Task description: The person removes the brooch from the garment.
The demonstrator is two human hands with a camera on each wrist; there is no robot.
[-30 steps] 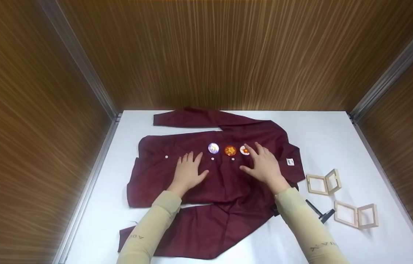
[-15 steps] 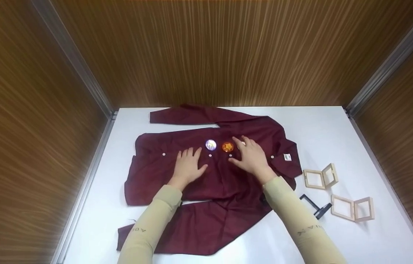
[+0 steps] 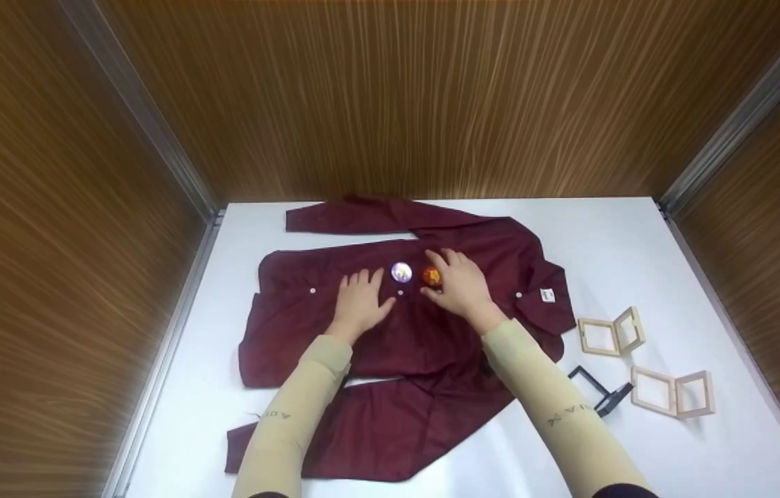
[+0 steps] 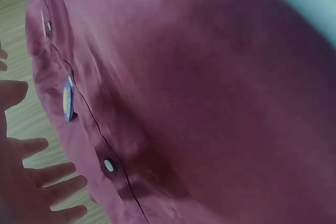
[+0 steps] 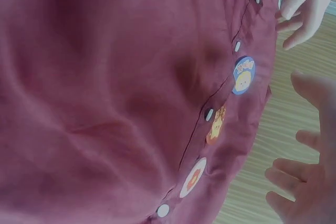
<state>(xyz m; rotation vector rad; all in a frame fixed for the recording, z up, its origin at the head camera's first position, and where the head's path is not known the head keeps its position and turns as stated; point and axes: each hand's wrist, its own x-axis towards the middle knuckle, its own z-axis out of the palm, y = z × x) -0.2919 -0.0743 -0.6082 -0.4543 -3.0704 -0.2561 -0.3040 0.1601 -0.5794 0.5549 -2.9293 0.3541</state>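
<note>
A maroon button-up shirt [image 3: 293,332] lies spread on the white table, its collar to the right. Along its button placket sit three round pin badges: a blue one [image 5: 243,75], an orange one [image 5: 216,127] and a white one with a red flower [image 5: 193,178]. My right hand [image 3: 460,286], fingers spread, is over the shirt beside the orange badge and hides the white badge in the head view. The left hand [image 3: 358,304] is left of the blue badge, fingers apart and holding nothing. In both wrist views the fingers look raised off the cloth.
Two light wooden hinged frames, one nearer the collar [image 3: 612,335] and one farther right [image 3: 673,394], stand unfolded on the table [image 3: 694,297]. A black hinged frame [image 3: 611,400] is partly behind my right sleeve. Wood-grain panels [image 3: 396,104] enclose the back and sides.
My right hand has moved left along the badges, from the white one to beside the orange one, covering the white badge in the head view. The left hand has hardly moved.
</note>
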